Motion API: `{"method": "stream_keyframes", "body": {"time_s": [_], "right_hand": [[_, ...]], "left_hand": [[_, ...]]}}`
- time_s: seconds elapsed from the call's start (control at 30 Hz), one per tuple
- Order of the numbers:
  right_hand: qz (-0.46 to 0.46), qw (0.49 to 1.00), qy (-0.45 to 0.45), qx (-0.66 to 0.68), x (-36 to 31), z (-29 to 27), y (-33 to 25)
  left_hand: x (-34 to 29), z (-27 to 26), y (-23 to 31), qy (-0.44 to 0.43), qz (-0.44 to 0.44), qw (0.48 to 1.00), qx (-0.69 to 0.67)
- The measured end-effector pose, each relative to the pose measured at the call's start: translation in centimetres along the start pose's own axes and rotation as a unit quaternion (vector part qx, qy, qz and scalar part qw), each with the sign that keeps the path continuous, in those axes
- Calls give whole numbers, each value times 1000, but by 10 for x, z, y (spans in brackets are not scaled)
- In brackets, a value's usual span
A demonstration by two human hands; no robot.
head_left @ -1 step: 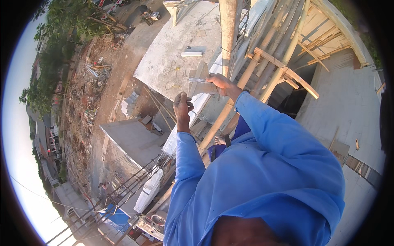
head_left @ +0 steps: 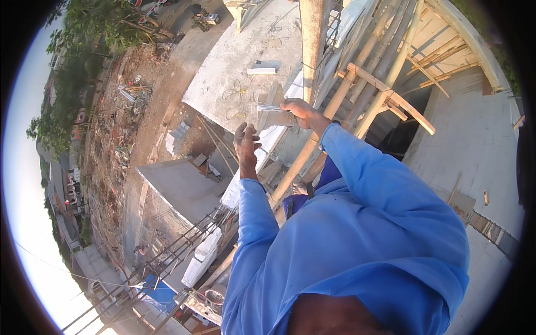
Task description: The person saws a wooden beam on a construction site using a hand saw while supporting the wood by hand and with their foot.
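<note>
My right hand [head_left: 302,113] is closed around a bundle of thin wires [head_left: 270,108]. Their pale ends stick out to the left of my fingers. Lower and to the left, my left hand [head_left: 245,146] is raised with its fingers loosely bent. A gap shows between its thumb and fingertips, and I see nothing in it. Both hands are in front of me, above the edge of a pale beam [head_left: 270,139], and they do not touch each other.
A wooden post [head_left: 309,50] rises beyond my right hand. Timber poles [head_left: 329,120] and a crossing board [head_left: 368,77] lie to the right. A concrete slab [head_left: 212,84] is at the far left, with rubble ground below. Rebar rods [head_left: 178,251] jut out at the lower left.
The fingers of my left hand have loosened and spread a little, and the hand has shifted slightly up and left. My right hand keeps its hold on the wires.
</note>
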State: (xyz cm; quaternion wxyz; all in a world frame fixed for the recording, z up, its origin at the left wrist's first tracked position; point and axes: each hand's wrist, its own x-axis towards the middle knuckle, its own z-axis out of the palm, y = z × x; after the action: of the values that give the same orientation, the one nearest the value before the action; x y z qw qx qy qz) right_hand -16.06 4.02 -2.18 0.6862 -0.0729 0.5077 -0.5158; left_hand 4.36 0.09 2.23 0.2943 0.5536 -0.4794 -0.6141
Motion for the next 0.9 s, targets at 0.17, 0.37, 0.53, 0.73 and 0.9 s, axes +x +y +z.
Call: {"method": "stream_keyframes", "body": {"time_s": [0.17, 0.37, 0.53, 0.73, 0.9], "right_hand": [[32, 996, 61, -57, 4, -14, 0], [38, 999, -3, -30, -5, -25, -6], [84, 995, -49, -35, -17, -36, -20], [74, 992, -64, 82, -30, -34, -12], [48, 986, -115, 111, -21, -37, -3]], "left_hand": [[-9, -11, 20, -86, 98, 989, -72], [17, 27, 46, -106, 417, 748, 505], [21, 38, 46, -188, 441, 723, 498], [23, 35, 34, -200, 424, 777, 420], [22, 29, 28, -155, 420, 797, 404]]}}
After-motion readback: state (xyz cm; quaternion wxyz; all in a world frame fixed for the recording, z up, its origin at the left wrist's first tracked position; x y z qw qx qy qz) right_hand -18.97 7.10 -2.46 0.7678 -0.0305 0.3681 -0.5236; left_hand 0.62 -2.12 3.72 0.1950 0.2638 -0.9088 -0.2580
